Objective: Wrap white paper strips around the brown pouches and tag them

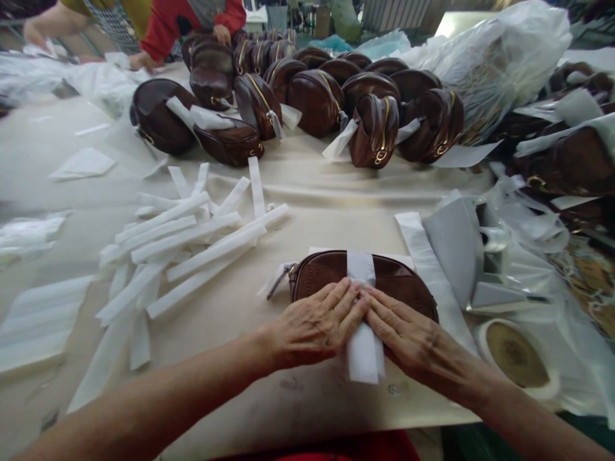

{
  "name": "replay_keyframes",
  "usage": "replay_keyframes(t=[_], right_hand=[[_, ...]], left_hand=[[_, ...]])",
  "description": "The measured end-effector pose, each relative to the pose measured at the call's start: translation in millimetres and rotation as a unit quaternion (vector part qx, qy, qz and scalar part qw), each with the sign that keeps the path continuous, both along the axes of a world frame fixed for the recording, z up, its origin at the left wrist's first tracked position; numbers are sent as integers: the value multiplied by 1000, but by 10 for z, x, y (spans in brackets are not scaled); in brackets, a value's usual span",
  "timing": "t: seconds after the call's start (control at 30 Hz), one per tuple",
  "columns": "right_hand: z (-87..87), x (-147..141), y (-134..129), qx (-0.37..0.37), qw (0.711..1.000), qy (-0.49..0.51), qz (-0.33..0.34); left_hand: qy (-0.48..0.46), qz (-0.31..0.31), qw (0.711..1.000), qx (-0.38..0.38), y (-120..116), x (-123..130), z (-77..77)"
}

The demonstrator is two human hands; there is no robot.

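A dark brown handbag (317, 272) lies on its side near the table's front edge, its zipper end to the left. Across its middle runs a white paper strip (361, 266), whose loose end hangs toward me. My left hand (319, 320) rests flat on the bag and strip, fingers outstretched. From the other side my right hand (408, 330) lies flat too, its fingertips meeting those of the left on the strip. Neither hand is wrapped round anything. The strip's middle is hidden under the fingers.
Loose white paper strips (187, 243) are heaped at the left. Several brown bags (314, 99) stand along the back. At the right are a tape dispenser (461, 256), a tape roll (516, 355) and clear plastic (504, 64). A co-worker's red sleeve (166, 29) shows at the far left.
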State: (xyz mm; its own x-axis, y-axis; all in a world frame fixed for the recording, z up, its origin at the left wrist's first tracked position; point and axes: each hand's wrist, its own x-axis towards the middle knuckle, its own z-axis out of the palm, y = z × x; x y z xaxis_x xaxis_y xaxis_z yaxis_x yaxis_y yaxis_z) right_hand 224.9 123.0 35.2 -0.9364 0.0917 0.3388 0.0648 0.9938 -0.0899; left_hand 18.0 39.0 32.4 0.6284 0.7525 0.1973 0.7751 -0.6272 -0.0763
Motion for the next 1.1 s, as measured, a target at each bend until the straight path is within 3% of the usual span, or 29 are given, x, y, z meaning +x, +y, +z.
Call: replay_keyframes(t=[0.1, 0.2, 0.33, 0.43, 0.6, 0.67, 0.83, 0.97, 1.1], right_hand=[[-154, 24, -66, 25, 999, 25, -6], [-261, 31, -105, 33, 998, 49, -20], [-275, 24, -113, 40, 997, 58, -22], [-229, 20, -112, 45, 998, 45, -28], [-189, 4, -117, 81, 996, 27, -29], [-205, 1, -113, 95, 995, 33, -26], [-236, 9, -98, 89, 995, 40, -17], [-226, 21, -94, 96, 994, 41, -19], [-230, 35, -82, 105, 994, 29, -19]], left_hand=[[15, -12, 1000, 16, -26, 23, -63], [12, -27, 999, -45, -32, 13, -60], [-26, -40, 993, -107, -19, -42, -12], [-5, -45, 998, -54, -22, -63, -73], [-10, -50, 996, 76, -50, -46, -311], [-17, -52, 994, 91, -54, -36, -369], [-33, -47, 998, 13, -56, -56, -303], [-134, -65, 986, -77, -53, -128, -179], [-201, -75, 975, -59, -36, -167, -198]])
